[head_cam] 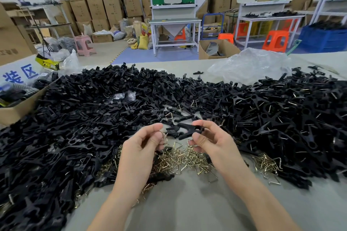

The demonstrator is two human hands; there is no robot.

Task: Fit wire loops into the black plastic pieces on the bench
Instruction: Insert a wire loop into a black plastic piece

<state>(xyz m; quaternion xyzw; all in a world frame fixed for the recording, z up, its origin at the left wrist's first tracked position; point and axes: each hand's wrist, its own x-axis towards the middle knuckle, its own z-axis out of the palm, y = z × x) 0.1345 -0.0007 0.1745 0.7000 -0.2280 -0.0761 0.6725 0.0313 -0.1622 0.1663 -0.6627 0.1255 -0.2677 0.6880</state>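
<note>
The right hand (212,141) is gripping one black plastic piece (187,130) between thumb and fingers, holding it just above the middle of the surface (187,204). The left hand (142,144) is curling its fingers and appears to be pinching a small wire loop (164,134) at its fingertips, just beside the piece but not yet in it, so this one fitting is looking unfinished.

A loose heap of wire loops (180,157) is lying under both hands toward the near edge, with a smaller wire heap (266,163) sitting off to the right.

The right-hand pile (291,114), spreading toward the right edge, is showing glints of wire among its black pieces, which suggests those are already fitted. The left-hand pile (75,118), running from the far edge round to the left and near-left corner, is showing almost no wire, so it is probably waiting to be done.

Judging by the two piles, the job is somewhere around halfway, with a great many pieces and plenty of loops waiting.
</note>
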